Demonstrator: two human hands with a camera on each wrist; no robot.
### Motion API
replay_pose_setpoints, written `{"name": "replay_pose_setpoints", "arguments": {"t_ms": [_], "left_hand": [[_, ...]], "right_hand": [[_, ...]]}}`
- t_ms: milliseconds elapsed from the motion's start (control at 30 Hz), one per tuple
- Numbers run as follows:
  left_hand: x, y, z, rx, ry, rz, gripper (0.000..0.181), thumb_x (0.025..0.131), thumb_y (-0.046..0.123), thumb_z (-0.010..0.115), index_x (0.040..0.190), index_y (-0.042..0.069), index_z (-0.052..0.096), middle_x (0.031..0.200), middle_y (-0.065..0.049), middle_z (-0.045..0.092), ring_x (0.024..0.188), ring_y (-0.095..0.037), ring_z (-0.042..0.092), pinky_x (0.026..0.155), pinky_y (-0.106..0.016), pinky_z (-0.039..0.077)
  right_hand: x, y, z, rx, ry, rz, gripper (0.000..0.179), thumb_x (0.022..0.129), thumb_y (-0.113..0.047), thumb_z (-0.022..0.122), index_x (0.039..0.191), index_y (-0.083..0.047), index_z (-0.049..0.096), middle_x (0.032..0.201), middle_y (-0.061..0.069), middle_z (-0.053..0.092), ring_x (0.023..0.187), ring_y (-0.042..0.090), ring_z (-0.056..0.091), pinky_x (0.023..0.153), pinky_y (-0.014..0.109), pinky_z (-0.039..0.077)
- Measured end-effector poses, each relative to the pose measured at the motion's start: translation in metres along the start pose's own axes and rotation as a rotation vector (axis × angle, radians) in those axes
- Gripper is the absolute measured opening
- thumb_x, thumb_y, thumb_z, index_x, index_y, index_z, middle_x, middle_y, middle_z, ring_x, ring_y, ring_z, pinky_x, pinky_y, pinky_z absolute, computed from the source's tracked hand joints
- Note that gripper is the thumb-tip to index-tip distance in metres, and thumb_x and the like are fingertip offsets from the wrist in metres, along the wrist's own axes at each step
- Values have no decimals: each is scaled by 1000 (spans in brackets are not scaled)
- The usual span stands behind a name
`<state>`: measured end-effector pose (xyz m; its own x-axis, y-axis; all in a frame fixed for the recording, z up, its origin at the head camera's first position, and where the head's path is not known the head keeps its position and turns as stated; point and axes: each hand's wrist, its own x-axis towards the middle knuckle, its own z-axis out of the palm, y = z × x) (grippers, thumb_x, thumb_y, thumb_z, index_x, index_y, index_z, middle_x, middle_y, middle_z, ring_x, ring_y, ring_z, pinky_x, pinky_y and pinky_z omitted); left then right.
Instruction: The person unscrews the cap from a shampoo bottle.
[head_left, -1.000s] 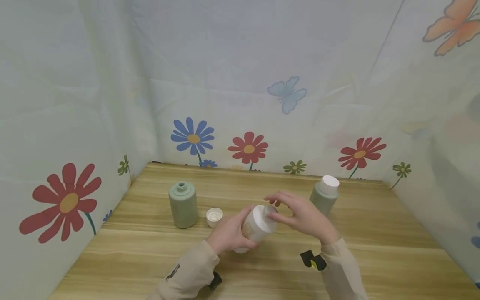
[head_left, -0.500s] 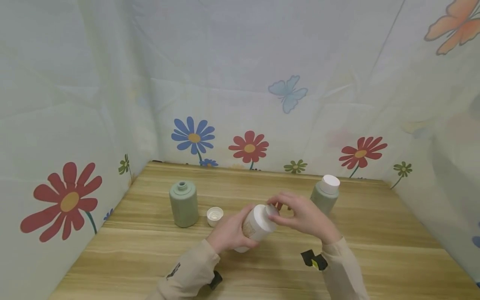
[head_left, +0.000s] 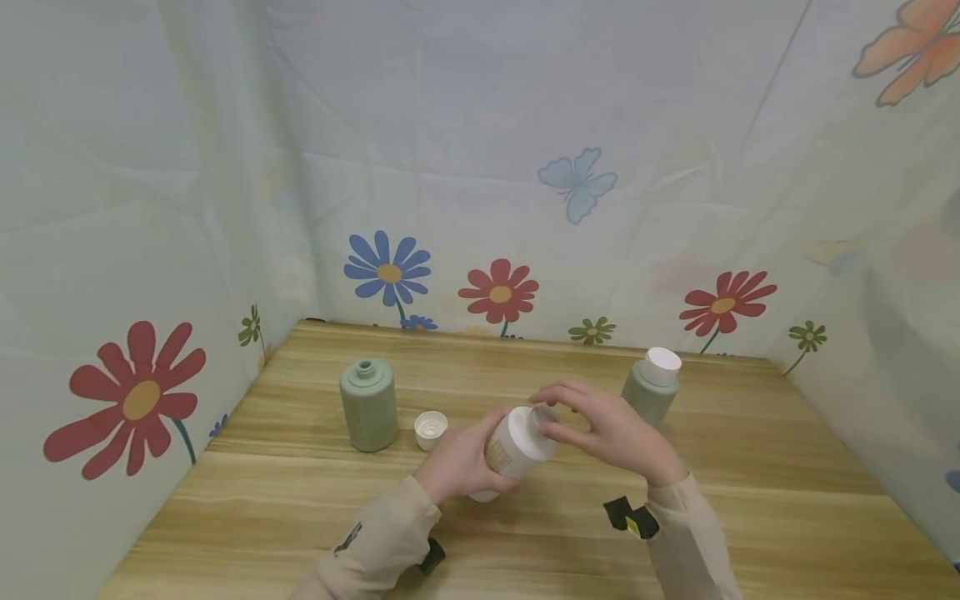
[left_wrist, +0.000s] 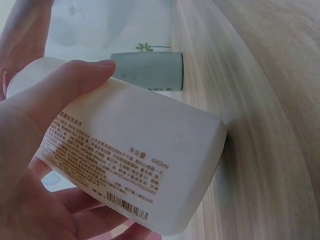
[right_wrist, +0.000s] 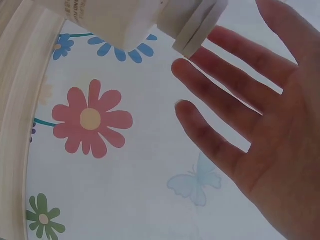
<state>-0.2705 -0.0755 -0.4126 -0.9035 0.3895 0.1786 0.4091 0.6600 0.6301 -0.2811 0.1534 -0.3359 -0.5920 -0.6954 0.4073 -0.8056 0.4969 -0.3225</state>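
My left hand (head_left: 467, 462) grips a white shampoo bottle (left_wrist: 145, 135) around its body, tilted with its top toward the right. Brown print and a barcode show on its side. At its top sits a white screw cap (right_wrist: 192, 22). My right hand (head_left: 611, 429) is at this cap, fingers spread and fairly straight, with fingertips right beside it. In the right wrist view the thumb stands apart from the cap. Left of the hands, an upturned white cap (head_left: 431, 430) lies near a green bottle (head_left: 369, 408) with a bare neck.
A second green bottle (head_left: 649, 392), topped with a white cap, stands behind my right hand. The wood-grain table (head_left: 765, 467) meets a cloth backdrop (head_left: 465, 167) printed with flowers and butterflies at the back and sides.
My right fingers closed in on the cap half a second ago and have now spread from it again. The left hand and shampoo bottle stay nearly in place.
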Motion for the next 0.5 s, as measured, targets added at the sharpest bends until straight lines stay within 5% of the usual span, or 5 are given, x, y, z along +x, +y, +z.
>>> {"name": "replay_pose_setpoints", "arguments": {"t_ms": [333, 500], "left_hand": [[-1, 2, -1, -13, -6, -5, 84, 64, 31, 88, 135, 26, 44, 112, -4, 68, 92, -18, 65, 77, -37, 51], [-2, 2, -1, -24, -12, -13, 85, 64, 30, 88, 136, 27, 44, 113, -4, 68, 93, -19, 65, 78, -38, 51]], "right_hand": [[2, -2, 3, -30, 17, 169, 28, 91, -40, 65, 113, -24, 66, 101, -11, 69, 87, 7, 63, 73, 24, 50], [2, -3, 3, -39, 16, 172, 28, 88, -41, 69, 110, -23, 67, 99, -11, 69, 84, 6, 63, 71, 23, 49]]}}
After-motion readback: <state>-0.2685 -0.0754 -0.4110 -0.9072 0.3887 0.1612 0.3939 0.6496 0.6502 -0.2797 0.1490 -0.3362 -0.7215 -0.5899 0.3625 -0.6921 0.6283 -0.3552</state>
